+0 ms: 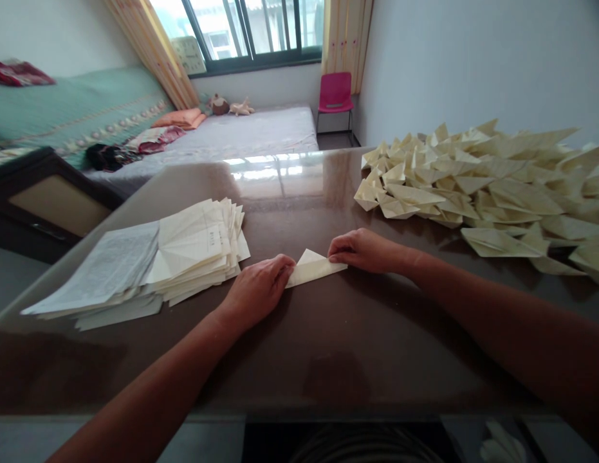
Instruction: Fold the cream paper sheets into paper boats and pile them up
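Observation:
A folded piece of cream paper (313, 268) lies on the brown glossy table between my hands, its pointed flap standing up in the middle. My left hand (261, 285) pinches its left end, with the fingers closed over the paper. At the other end, my right hand (359, 249) grips the right tip between thumb and fingers. Left of my hands rests a stack of creased paper sheets (188, 251), some printed. To the right, a large heap of folded paper shapes (473, 180) covers the far corner.
The table (328, 334) reaches from my body toward a bed (270, 132) by the window. Beyond the right far side stands a pink chair (335, 93). A dark cabinet (53, 199) is at the left. Several loose folded shapes sit near my right forearm.

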A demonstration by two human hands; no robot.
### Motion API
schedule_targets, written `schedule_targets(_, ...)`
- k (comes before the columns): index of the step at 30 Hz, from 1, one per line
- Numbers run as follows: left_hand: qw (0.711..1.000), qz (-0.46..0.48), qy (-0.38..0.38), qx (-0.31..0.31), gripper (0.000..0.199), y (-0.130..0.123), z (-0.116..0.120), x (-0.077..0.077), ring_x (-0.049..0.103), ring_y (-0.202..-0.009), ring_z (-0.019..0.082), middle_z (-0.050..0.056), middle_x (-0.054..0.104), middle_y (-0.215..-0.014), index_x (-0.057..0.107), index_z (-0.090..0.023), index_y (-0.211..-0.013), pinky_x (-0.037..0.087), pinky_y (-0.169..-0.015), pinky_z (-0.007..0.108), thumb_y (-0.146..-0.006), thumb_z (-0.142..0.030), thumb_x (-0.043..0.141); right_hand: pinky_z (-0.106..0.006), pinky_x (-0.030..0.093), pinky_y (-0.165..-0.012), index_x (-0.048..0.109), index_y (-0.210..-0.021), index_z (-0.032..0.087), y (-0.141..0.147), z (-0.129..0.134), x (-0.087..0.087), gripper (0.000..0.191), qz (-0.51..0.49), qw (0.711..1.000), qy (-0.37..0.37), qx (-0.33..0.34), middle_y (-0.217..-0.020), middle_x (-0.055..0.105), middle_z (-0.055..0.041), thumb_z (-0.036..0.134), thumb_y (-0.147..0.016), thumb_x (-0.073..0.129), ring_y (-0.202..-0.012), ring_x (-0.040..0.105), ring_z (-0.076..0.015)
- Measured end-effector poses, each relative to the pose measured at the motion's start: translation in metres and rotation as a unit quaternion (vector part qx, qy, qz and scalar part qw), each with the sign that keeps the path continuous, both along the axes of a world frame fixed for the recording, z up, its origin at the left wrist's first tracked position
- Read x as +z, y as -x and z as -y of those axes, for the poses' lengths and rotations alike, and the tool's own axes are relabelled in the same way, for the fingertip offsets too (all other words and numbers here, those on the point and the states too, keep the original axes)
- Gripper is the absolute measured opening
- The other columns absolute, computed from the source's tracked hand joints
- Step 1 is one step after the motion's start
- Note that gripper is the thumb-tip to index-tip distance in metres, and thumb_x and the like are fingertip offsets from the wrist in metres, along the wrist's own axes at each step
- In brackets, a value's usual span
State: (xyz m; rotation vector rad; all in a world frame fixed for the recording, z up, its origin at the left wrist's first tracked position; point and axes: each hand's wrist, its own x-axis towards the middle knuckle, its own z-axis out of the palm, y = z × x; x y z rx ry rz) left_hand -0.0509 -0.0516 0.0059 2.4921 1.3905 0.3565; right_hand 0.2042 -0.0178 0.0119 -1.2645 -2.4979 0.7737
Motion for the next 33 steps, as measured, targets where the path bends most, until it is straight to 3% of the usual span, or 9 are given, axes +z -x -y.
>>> schedule_targets(6,1.0,0.006,0.02,0.009,0.018,0.0,-0.001,0.0,0.062,-0.073,0.016,-0.001,0.066,-0.083,0.058,-0.023,-0.098,0.041,-0.066,0.025,-0.092,-0.032,0.044,-0.022,0.032,-0.058,0.065,-0.085,0.022,0.004,0.005,-0.01,0.019,0.054,0.995,-0.065,-0.062,-0.08,0.069,-0.0001,0.038,-0.086,0.056,-0.068,0.059,-0.0129)
schedule_targets(10,1.0,0.001,0.01,-0.007,0.019,-0.001,0.0,-0.002,0.061,-0.078,0.016,0.0,0.065,-0.089,0.058,-0.023,-0.1,0.042,-0.07,0.026,-0.093,-0.03,0.042,-0.023,0.028,-0.056,0.062,-0.084,0.024,0.004,0.005,-0.012,0.021,0.087,0.991,-0.083,-0.064,-0.081,0.069,0.0013,0.044,-0.086,0.055,-0.069,0.058,-0.0137)
schedule_targets(17,0.995,-0.09,-0.036,-0.035,0.023,-0.003,0.004,-0.003,0.058,-0.089,0.019,0.001,0.063,-0.093,0.057,-0.025,-0.105,0.045,-0.077,0.029,-0.096,-0.03,0.036,-0.024,0.025,-0.054,0.061,-0.085,0.025,0.004,0.006,-0.007,0.026,0.13,0.985,-0.087,-0.066,-0.081,0.069,0.0004,0.048,-0.087,0.052,-0.068,0.058,-0.0148)
schedule_targets(21,0.985,-0.131,-0.108,-0.035,0.029,-0.005,0.007,-0.002,0.053,-0.098,0.02,0.004,0.06,-0.101,0.053,-0.028,-0.122,0.046,-0.078,0.03,-0.096,-0.029,0.039,-0.024,0.025,-0.055,0.061,-0.086,0.025,0.005,0.007,-0.007,0.026,0.141,0.984,-0.085,-0.065,-0.082,0.069,-0.0006,0.049,-0.088,0.05,-0.069,0.059,-0.0155)
schedule_targets(24,0.973,-0.133,-0.168,-0.089,0.038,-0.007,0.008,-0.001,0.047,-0.106,0.022,0.005,0.056,-0.114,0.046,-0.032,-0.132,0.044,-0.087,0.033,-0.095,-0.025,0.042,-0.025,0.025,-0.055,0.061,-0.088,0.024,0.005,0.006,-0.007,0.027,0.145,0.984,-0.083,-0.063,-0.084,0.069,-0.0017,0.049,-0.088,0.05,-0.071,0.059,-0.0162)
schedule_targets(27,0.961,-0.159,-0.151,-0.167,0.039,-0.01,0.009,0.0,0.048,-0.105,0.02,0.004,0.057,-0.112,0.046,-0.033,-0.133,0.043,-0.086,0.032,-0.096,-0.023,0.042,-0.025,0.027,-0.056,0.062,-0.09,0.024,0.005,0.007,-0.005,0.028,0.152,0.983,-0.076,-0.063,-0.084,0.069,-0.0022,0.048,-0.089,0.049,-0.071,0.059,-0.0164)
schedule_targets(30,0.956,-0.187,-0.134,-0.184,0.038,-0.012,0.011,0.0,0.05,-0.1,0.018,0.004,0.058,-0.109,0.046,-0.032,-0.133,0.043,-0.083,0.03,-0.097,-0.023,0.041,-0.026,0.031,-0.061,0.063,-0.094,0.023,0.008,0.013,0.003,0.026,0.16,0.98,-0.107,-0.051,-0.093,0.067,-0.0042,0.044,-0.091,0.049,-0.083,0.058,-0.0176)
schedule_targets(33,0.957,-0.188,-0.137,-0.175,0.038,-0.013,0.012,0.001,0.05,-0.101,0.018,0.003,0.058,-0.109,0.046,-0.033,-0.133,0.043,-0.084,0.029,-0.097,-0.024,0.041,-0.029,0.034,-0.073,0.066,-0.099,0.023,0.016,0.027,0.013,0.019,0.174,0.964,-0.201,0.003,-0.108,0.062,-0.0078,0.032,-0.092,0.051,-0.102,0.051,-0.0214)
